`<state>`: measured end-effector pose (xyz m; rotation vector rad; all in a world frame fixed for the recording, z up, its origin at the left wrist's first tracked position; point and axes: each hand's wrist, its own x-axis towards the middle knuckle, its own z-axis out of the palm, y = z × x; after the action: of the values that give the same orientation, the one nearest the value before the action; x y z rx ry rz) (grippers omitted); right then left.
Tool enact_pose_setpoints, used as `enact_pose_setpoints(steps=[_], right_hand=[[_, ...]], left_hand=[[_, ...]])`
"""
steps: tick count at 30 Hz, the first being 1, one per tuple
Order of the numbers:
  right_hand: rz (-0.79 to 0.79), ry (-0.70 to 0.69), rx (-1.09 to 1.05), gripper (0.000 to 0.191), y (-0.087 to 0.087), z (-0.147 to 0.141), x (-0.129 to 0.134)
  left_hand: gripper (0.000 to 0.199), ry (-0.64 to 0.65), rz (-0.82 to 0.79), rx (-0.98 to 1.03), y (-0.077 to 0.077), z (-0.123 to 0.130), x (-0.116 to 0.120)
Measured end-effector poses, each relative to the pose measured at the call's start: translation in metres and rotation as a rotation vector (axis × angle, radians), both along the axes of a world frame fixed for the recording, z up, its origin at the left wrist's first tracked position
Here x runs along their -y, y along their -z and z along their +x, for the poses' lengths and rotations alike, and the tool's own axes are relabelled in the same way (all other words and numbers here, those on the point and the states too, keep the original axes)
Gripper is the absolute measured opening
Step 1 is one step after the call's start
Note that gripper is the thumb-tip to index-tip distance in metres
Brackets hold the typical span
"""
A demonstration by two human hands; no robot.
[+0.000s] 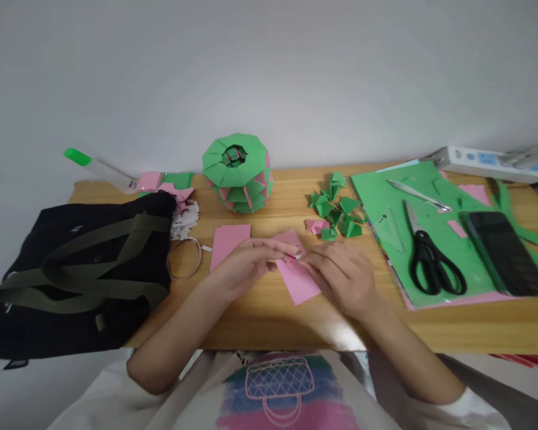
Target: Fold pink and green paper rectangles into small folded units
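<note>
In the head view, a strip of pink paper (298,283) lies slantwise on the table between my hands. My left hand (246,266) reaches in from the left, fingers long and drawn together, its fingertips and thumb closed on the pink paper. From the other side my right hand (343,275) pinches the paper close to the left fingertips, where a small pale bit shows. The fingers hide how the paper is bent there. Partly behind my left hand rests a pink paper stack (228,242).
A green and pink paper lantern (237,173) stands behind my hands. Green folded pieces (338,209) lie right of it. Further right are scissors (430,263), a craft knife (416,194) and a phone (504,254) on green paper (385,179). A black bag (116,257) covers the left side.
</note>
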<state>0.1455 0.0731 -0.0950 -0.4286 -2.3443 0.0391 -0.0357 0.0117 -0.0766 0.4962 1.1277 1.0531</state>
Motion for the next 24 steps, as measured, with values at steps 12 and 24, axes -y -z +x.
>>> enact_pose_setpoints(steps=[12,24], right_hand=[[-0.625,-0.007,-0.161,0.010,0.002,0.005,0.001],[-0.796,0.151,-0.049,0.008,0.003,0.010,-0.011]], left_hand=[[0.013,-0.107,-0.095,0.141,0.007,-0.007,-0.001],[0.020,-0.071,-0.064,0.130,0.008,-0.009,0.002]])
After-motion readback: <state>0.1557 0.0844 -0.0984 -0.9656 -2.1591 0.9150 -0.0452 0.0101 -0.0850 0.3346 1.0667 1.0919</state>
